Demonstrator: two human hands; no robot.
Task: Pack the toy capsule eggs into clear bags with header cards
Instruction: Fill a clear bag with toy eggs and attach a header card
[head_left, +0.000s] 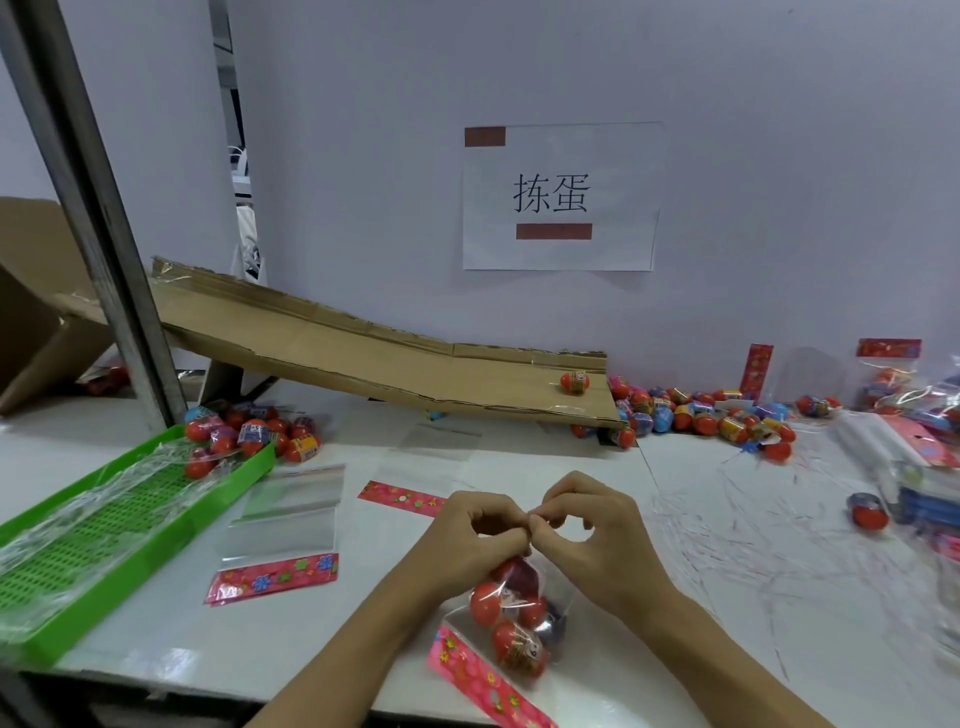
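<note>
A clear bag (511, 621) with a pink flowered header card (483, 680) lies at the table's front edge, holding several red capsule eggs. My left hand (470, 540) and my right hand (592, 525) meet just above it, both pinching the bag's open end between fingertips. Empty clear bags with header cards (283, 540) lie to the left. Loose capsule eggs (711, 413) are heaped at the back right, and a bagged cluster of eggs (249, 434) sits at the back left.
A green plastic tray (98, 525) lined with clear film stands at the left. A cardboard ramp (363, 348) slopes down to the right with one egg (574, 383) on it. Packed bags (914, 415) pile at the right edge. A lone egg (868, 512) lies right.
</note>
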